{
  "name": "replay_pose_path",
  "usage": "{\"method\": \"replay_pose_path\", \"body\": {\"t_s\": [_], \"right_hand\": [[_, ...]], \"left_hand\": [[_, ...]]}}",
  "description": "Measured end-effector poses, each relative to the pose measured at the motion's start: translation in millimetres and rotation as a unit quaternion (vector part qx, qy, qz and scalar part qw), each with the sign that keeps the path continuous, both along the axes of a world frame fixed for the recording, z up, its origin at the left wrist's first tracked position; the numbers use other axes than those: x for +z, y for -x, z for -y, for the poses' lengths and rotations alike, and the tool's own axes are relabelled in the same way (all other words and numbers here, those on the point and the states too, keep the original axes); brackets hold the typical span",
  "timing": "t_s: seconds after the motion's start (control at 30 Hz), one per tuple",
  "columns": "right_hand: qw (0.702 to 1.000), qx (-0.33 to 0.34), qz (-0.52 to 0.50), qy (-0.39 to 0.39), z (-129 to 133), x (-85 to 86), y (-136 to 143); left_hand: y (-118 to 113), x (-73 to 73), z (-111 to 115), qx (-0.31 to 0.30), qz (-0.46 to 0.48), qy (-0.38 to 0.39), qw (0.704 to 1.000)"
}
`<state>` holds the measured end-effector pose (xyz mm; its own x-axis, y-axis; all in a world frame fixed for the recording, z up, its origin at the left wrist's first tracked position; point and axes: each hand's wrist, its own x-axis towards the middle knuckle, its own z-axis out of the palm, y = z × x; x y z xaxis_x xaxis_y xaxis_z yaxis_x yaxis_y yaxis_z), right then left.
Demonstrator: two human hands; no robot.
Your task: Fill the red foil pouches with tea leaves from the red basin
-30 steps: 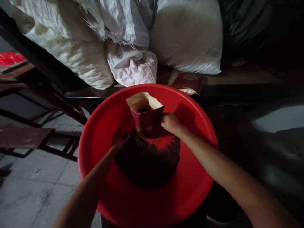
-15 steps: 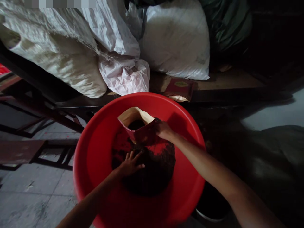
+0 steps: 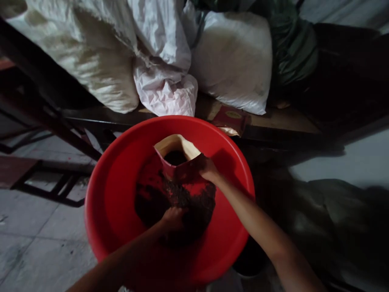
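A large red plastic basin (image 3: 114, 190) holds a heap of dark, crumbly material (image 3: 200, 217), its exact kind unclear. My right hand (image 3: 209, 169) grips the right side of a paper bag (image 3: 179, 170), dark red outside and tan inside. The bag is upright with its mouth open above the heap, and dark material shows inside it. My left hand (image 3: 174, 217) is down in the heap just in front of the bag, fingers curled into the material and partly hidden by it.
Behind the basin, a low wooden bench (image 3: 298, 119) bears a stuffed white sack (image 3: 234, 61), a crumpled white bag (image 3: 167, 93), a cream sack (image 3: 100, 69) and a flat dark red packet (image 3: 231, 115). A dark-framed stool (image 3: 57, 182) stands on the tiled floor at left.
My left hand has gone from spread fingers over the heap to curled fingers in it. My right hand keeps its hold on the bag. The camera view has shifted somewhat.
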<state>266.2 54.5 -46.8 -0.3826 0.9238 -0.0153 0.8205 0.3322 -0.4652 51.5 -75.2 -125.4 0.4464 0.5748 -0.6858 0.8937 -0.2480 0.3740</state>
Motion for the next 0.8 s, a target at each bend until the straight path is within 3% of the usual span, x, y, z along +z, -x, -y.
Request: {"method": "replay_pose_path", "body": {"t_s": [0.13, 0.27, 0.47, 0.63, 0.8], "right_hand": [[0.994, 0.019, 0.061, 0.088, 10, 5.4, -6], [0.961, 0.062, 0.165, 0.212, 30, 4.2, -21], [0.89, 0.111, 0.261, 0.357, 50, -38.5, -15], [0.867, 0.134, 0.228, 0.422, 58, -68.1, 9], [0.844, 0.108, 0.122, 0.511, 56, -69.7, 10]], "left_hand": [[2, 4.5, -3, 0.069, 0.013, 0.013, 0.997], [23, 29.1, -24, 0.117, 0.019, -0.007, 0.993], [83, 76.6, -43, 0.128, 0.001, -0.114, 0.985], [117, 87.5, -24, 0.131, 0.021, -0.132, 0.982], [132, 88.0, 13, 0.157, 0.035, -0.165, 0.973]]}}
